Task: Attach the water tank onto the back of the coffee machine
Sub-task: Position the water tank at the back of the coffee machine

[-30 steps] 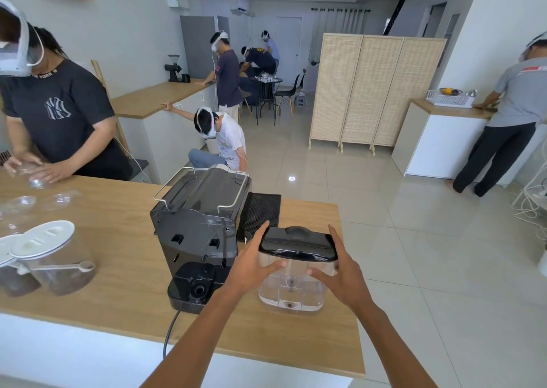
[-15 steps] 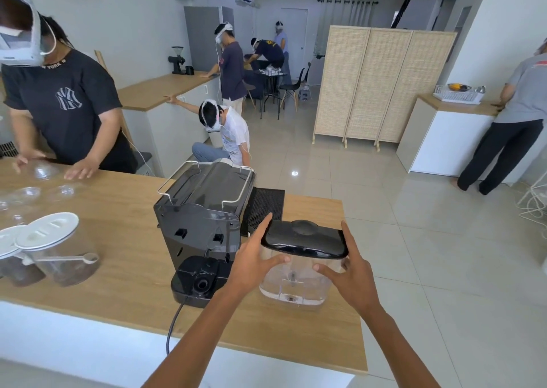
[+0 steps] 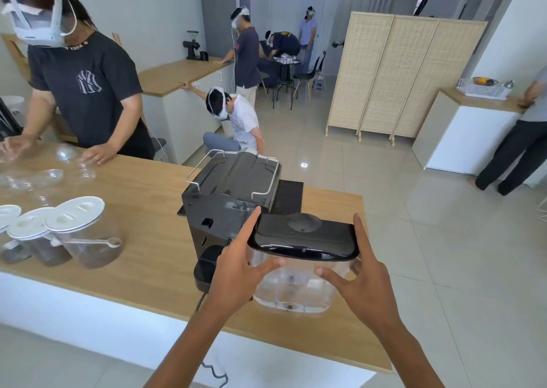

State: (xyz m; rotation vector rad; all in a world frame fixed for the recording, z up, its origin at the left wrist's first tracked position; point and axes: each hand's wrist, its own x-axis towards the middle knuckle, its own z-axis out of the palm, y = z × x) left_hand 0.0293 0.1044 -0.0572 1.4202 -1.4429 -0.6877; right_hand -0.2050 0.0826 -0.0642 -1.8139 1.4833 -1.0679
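Water tank (image 3: 299,272) upright, black lid on top, long axis running left to right across the view, broad clear face toward the wearer. Held off the wooden counter (image 3: 142,198), just right of the coffee machine (image 3: 228,198) and at its rear side, left end of the lid near the machine's back corner. Half a second ago the tank sat lower and further right of the machine; now it is raised and closer in, lid nearly level with the machine's upper back. Body clear plastic, looks empty, small valve fitting visible at the bottom; lid glossy black with a round dimple in the middle. Left hand (image 3: 236,272) clasps the left end, index finger along the lid edge, thumb on the clear front. Right hand (image 3: 364,281) clasps the right end likewise. Lidded jars (image 3: 80,233) stand well to the left on the counter.
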